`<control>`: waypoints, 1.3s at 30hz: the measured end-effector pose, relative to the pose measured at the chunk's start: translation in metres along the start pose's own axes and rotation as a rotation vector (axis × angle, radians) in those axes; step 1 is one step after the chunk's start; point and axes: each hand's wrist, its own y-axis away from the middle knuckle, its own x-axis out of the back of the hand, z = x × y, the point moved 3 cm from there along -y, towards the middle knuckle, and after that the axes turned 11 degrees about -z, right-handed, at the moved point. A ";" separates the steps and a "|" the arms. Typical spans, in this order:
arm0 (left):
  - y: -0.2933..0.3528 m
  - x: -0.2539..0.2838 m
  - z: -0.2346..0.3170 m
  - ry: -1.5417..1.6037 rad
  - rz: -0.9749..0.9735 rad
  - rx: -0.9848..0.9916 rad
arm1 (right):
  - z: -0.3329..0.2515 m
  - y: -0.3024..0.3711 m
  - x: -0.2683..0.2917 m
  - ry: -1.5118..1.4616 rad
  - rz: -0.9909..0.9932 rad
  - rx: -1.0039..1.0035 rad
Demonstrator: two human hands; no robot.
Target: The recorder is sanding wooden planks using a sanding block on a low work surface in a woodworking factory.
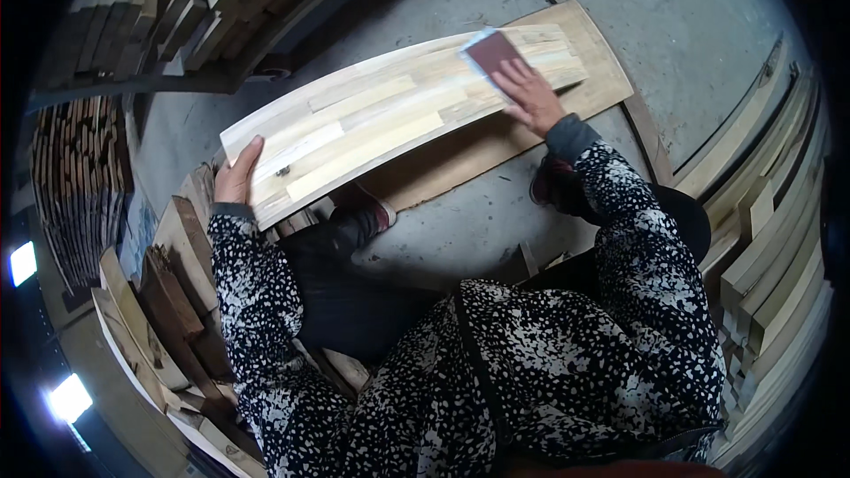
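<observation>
A long pale board [372,115] made of joined wood strips lies slanted in front of me, its left end towards me. My left hand [238,173] is closed around that left end, with the thumb on top and the other fingers hidden beneath. Near the far right end, my right hand [531,97] presses a reddish-brown sanding pad [498,51] with a pale blue edge onto the board's face. Its fingers reach over the pad's near side and look slightly blurred. A small dark knot [283,172] marks the wood beside my left hand.
Beneath the board, a wider brown plank [602,66] rests above the concrete floor [691,44]. Wood offcuts [168,301] crowd my left side, and stacked boards [779,274] line the right. A shelf of lumber [186,18] stands at the back left.
</observation>
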 end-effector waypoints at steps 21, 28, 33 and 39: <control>0.088 -0.079 0.072 -0.125 -0.087 -0.730 | 0.029 0.041 -0.013 0.054 0.513 -0.441; 0.100 -0.076 0.062 -0.272 -0.166 -0.852 | 0.072 0.072 0.036 -0.238 0.682 -0.868; 0.099 -0.069 0.054 -0.352 -0.236 -0.868 | 0.042 0.064 0.100 -0.206 0.596 -0.747; 0.098 -0.069 0.055 -0.361 -0.289 -0.885 | -0.076 -0.003 0.107 -0.297 0.394 -0.312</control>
